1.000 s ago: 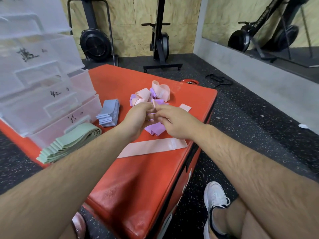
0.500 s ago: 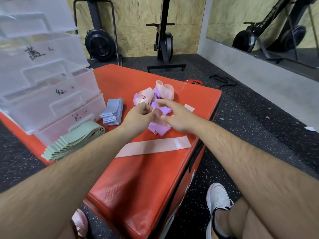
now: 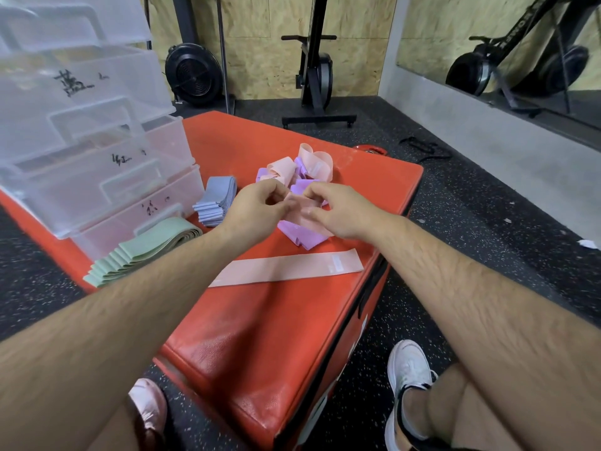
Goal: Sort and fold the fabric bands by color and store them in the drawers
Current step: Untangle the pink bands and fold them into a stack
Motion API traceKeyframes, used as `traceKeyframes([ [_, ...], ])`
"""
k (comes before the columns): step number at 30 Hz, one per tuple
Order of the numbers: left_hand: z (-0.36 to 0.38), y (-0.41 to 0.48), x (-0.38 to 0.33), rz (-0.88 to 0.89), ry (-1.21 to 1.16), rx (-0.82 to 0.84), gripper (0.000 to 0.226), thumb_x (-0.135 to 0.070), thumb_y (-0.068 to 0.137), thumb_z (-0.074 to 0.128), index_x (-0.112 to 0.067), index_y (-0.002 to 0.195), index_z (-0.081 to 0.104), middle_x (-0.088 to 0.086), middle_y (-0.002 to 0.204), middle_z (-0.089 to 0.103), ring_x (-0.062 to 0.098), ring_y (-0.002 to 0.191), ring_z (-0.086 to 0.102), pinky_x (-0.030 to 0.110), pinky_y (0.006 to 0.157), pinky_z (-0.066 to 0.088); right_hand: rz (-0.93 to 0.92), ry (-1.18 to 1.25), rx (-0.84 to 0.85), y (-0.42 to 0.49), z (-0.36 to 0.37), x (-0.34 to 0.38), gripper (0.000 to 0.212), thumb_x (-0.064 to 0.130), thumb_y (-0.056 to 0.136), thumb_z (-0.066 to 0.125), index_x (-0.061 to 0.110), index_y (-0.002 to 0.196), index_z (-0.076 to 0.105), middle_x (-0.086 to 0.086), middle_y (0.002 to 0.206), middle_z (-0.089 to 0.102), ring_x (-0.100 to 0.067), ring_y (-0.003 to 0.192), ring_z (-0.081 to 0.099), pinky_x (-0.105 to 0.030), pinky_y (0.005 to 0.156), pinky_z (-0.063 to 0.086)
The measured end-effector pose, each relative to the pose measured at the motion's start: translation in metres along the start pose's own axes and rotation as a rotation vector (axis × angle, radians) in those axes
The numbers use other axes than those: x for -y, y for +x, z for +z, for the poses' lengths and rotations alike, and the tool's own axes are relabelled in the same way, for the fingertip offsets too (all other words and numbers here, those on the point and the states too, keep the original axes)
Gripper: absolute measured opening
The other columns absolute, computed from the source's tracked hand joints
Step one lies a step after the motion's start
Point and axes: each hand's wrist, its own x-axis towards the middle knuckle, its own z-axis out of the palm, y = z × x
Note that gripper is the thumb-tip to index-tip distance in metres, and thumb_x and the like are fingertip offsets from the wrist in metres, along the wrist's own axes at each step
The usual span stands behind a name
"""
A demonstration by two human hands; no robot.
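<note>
At the middle of the red padded box (image 3: 260,336), you are holding a pink band (image 3: 299,216) between both hands. Your left hand (image 3: 257,206) is pinching one end of it with the thumb and curled fingers. Your right hand (image 3: 341,211) is gripping the other end, its fingers bent over the fabric. The two hands are sitting close together, just apart.

Under them a purple band (image 3: 302,239) is lying crumpled on the box top, touching the pink band. Just behind your hands a loose pile of bands (image 3: 302,167), pink and purple, is sitting tangled and unfolded.

Nearer to you, a flat pink band (image 3: 286,266) is lying stretched out lengthwise near the box's right edge, apart from the pile.

To the left of your left hand a blue stack (image 3: 218,200) of folded bands is resting just beside the clear drawers (image 3: 97,157). A green stack (image 3: 146,249) is lying fanned out in front of the lowest drawer, at the left edge of the box. The drawers are standing on the left of the box top, with handwritten marks showing on their fronts.
</note>
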Motion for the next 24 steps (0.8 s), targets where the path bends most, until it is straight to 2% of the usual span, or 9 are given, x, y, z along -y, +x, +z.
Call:
traceKeyframes([
  [2, -0.005, 0.0, -0.004, 0.002, -0.02, -0.025, 0.008, -0.017, 0.088, 0.069, -0.017, 0.081, 0.065, 0.008, 0.075, 0.067, 0.014, 0.069, 0.057, 0.045, 0.076, 0.053, -0.02, -0.064, -0.012, 0.0, -0.005, -0.001, 0.012, 0.028, 0.092, 0.065, 0.026, 0.085, 0.055, 0.008, 0.085, 0.063, -0.019, 0.084, 0.059, -0.031, 0.077, 0.039],
  [4, -0.012, -0.001, -0.008, -0.001, -0.048, -0.067, 0.008, -0.014, 0.089, 0.069, -0.014, 0.082, 0.065, 0.011, 0.076, 0.067, 0.012, 0.066, 0.056, 0.039, 0.069, 0.052, -0.013, -0.15, -0.008, -0.001, -0.01, -0.005, 0.016, 0.03, 0.092, 0.066, 0.021, 0.084, 0.055, 0.003, 0.084, 0.064, -0.021, 0.081, 0.056, -0.03, 0.074, 0.031],
  [7, -0.033, 0.001, -0.007, -0.041, -0.094, -0.125, 0.01, -0.015, 0.089, 0.069, -0.019, 0.081, 0.066, 0.001, 0.071, 0.064, 0.007, 0.055, 0.054, 0.025, 0.058, 0.047, 0.038, -0.28, 0.029, -0.003, -0.017, -0.015, 0.018, 0.034, 0.092, 0.065, 0.02, 0.087, 0.055, 0.004, 0.083, 0.062, -0.02, 0.082, 0.054, -0.033, 0.079, 0.031],
  [9, -0.051, 0.002, 0.001, -0.109, -0.17, -0.142, 0.012, -0.017, 0.088, 0.071, -0.021, 0.078, 0.066, 0.002, 0.073, 0.065, 0.013, 0.063, 0.057, 0.031, 0.065, 0.049, 0.099, -0.345, 0.063, -0.006, -0.022, -0.024, 0.017, 0.036, 0.092, 0.064, 0.021, 0.093, 0.059, 0.009, 0.085, 0.061, -0.018, 0.086, 0.054, -0.034, 0.085, 0.031],
  [11, -0.067, 0.0, 0.009, -0.171, -0.239, -0.144, 0.014, -0.015, 0.088, 0.072, -0.02, 0.076, 0.065, 0.002, 0.072, 0.065, 0.015, 0.067, 0.059, 0.028, 0.066, 0.05, 0.159, -0.357, 0.093, -0.01, -0.027, -0.03, 0.017, 0.038, 0.092, 0.064, 0.021, 0.095, 0.06, 0.01, 0.084, 0.061, -0.017, 0.087, 0.055, -0.033, 0.085, 0.029],
  [14, -0.084, -0.007, 0.022, -0.258, -0.308, -0.09, 0.011, -0.012, 0.087, 0.072, -0.015, 0.078, 0.065, 0.004, 0.072, 0.067, 0.015, 0.064, 0.061, 0.02, 0.055, 0.048, 0.232, -0.277, 0.096, -0.016, -0.037, -0.037, 0.016, 0.04, 0.09, 0.068, 0.024, 0.093, 0.063, 0.009, 0.087, 0.064, -0.017, 0.087, 0.057, -0.032, 0.08, 0.033],
  [18, -0.102, -0.022, 0.035, -0.375, -0.374, -0.089, 0.018, -0.006, 0.085, 0.072, -0.011, 0.071, 0.061, 0.008, 0.07, 0.064, 0.015, 0.06, 0.061, 0.023, 0.055, 0.05, 0.262, -0.097, 0.088, -0.027, -0.048, -0.04, 0.011, 0.031, 0.088, 0.073, 0.023, 0.092, 0.068, 0.007, 0.093, 0.068, -0.016, 0.087, 0.061, -0.026, 0.068, 0.044],
  [22, -0.111, -0.042, 0.053, -0.466, -0.327, -0.063, 0.022, -0.001, 0.084, 0.071, -0.01, 0.069, 0.059, 0.005, 0.06, 0.061, 0.011, 0.052, 0.058, 0.018, 0.045, 0.047, 0.323, 0.031, 0.153, -0.037, -0.049, -0.039, 0.013, 0.021, 0.087, 0.075, 0.019, 0.099, 0.07, 0.002, 0.098, 0.072, -0.021, 0.093, 0.066, -0.032, 0.081, 0.05],
  [24, -0.112, -0.052, 0.064, -0.51, -0.298, -0.056, 0.016, -0.001, 0.082, 0.073, -0.008, 0.072, 0.062, 0.008, 0.065, 0.062, 0.011, 0.052, 0.058, 0.018, 0.045, 0.049, 0.361, 0.107, 0.188, -0.039, -0.045, -0.035, 0.016, 0.014, 0.088, 0.074, 0.019, 0.102, 0.07, -0.001, 0.098, 0.073, -0.019, 0.088, 0.068, -0.033, 0.08, 0.054],
])
